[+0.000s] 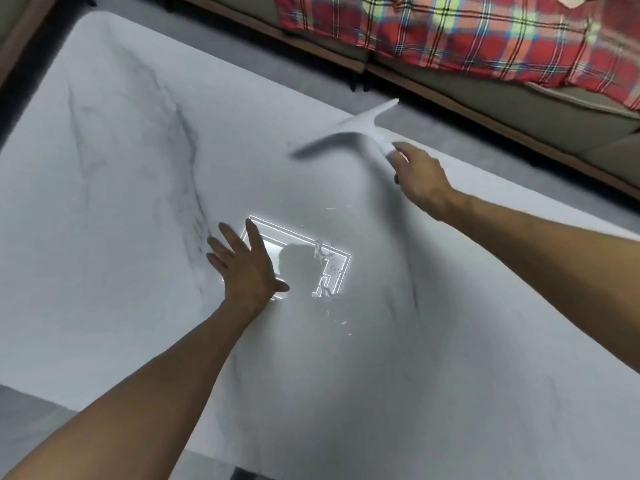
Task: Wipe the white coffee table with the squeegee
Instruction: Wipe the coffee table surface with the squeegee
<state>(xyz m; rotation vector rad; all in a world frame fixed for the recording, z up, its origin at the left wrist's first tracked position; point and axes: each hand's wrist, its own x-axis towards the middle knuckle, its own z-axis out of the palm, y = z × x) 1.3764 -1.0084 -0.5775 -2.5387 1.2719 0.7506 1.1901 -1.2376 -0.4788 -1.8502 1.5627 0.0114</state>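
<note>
The white coffee table (114,237) has grey marble veins and fills most of the view. My right hand (420,176) grips the handle of a white T-shaped squeegee (353,131) over the table's far right part; its blade is blurred and runs from lower left to upper right. My left hand (244,263) lies flat on the table near the middle, fingers spread, holding nothing. Small water drops and streaks (327,271) glint just right of my left hand, inside a bright reflection of a ceiling light.
A sofa (519,109) with a dark wooden base runs along the far side, covered by a red plaid blanket (450,32). Grey floor (294,60) lies between sofa and table. The table's near edge (145,427) runs across the lower left.
</note>
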